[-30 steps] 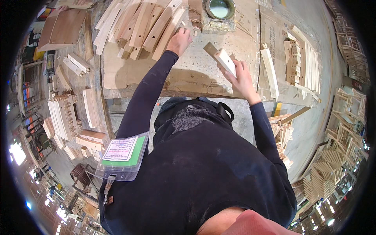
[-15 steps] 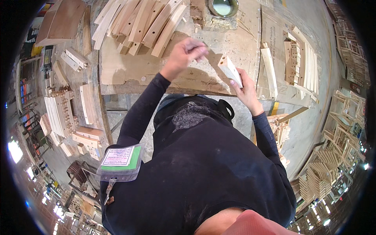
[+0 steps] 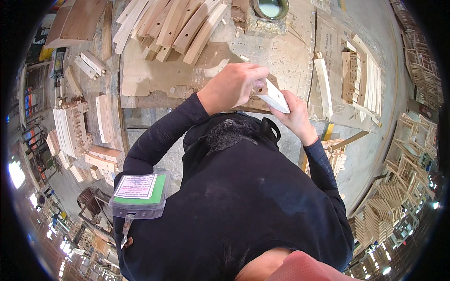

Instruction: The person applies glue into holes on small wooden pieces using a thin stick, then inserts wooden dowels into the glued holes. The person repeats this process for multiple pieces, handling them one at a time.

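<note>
My right hand point(image 3: 298, 117) is closed around a short pale wooden block point(image 3: 273, 97), held tilted above the near edge of the workbench. A dark round hole shows near the block's left end. My left hand point(image 3: 234, 87) is at that same end, its fingers pinched together against the holes. Whatever sits between those fingertips is hidden by the hand. A small pale dowel point(image 3: 244, 58) lies on the cardboard point(image 3: 159, 82) just beyond my left hand.
Drilled wooden slats point(image 3: 180, 28) are piled at the far left of the bench. A pot of whitish liquid point(image 3: 269, 8) stands at the far middle. One curved slat point(image 3: 323, 86) and a stack of slats point(image 3: 363, 77) lie to the right. Doweled pieces point(image 3: 70, 131) rest at left.
My left hand has come down and right, from above the bench to the end of the block. My right hand still holds the block, now turned slightly.
</note>
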The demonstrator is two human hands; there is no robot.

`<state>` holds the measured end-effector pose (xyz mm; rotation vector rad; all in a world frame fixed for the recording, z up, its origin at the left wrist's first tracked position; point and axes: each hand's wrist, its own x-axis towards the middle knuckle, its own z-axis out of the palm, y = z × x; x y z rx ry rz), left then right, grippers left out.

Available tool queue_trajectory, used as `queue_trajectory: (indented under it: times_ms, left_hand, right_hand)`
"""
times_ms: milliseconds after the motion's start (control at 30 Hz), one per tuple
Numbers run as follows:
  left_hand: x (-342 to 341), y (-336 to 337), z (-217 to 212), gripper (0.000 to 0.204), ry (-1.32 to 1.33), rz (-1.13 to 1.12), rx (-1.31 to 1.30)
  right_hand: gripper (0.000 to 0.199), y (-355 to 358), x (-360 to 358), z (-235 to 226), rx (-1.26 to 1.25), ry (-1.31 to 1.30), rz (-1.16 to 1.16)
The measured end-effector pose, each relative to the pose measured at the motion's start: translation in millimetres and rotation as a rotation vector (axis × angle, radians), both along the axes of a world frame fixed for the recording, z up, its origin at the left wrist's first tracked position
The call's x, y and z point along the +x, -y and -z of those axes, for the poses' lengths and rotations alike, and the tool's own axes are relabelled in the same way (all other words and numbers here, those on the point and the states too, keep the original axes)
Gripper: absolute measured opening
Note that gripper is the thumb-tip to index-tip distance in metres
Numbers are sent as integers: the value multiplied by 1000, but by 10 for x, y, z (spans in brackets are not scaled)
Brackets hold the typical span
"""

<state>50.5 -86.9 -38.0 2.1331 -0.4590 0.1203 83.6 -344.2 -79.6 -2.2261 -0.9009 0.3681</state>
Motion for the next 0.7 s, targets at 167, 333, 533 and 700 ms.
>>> queue_trajectory:
  times_ms: [167, 333, 533, 700]
  left_hand:
    - [33, -153, 399, 14, -272, 92, -216]
    - [425, -569, 1530, 26, -228, -153, -4]
    - [546, -153, 1739, 23, -70, -342, 353]
    - [369, 23, 883, 14, -118, -214, -81]
  right_hand:
    - [36, 4, -19, -16, -83, 49, -23]
    - [30, 76, 75, 171, -66, 49, 64]
    - [29, 93, 71, 180, -17, -14, 90]
    - [29, 204, 18, 118, 51, -70, 178]
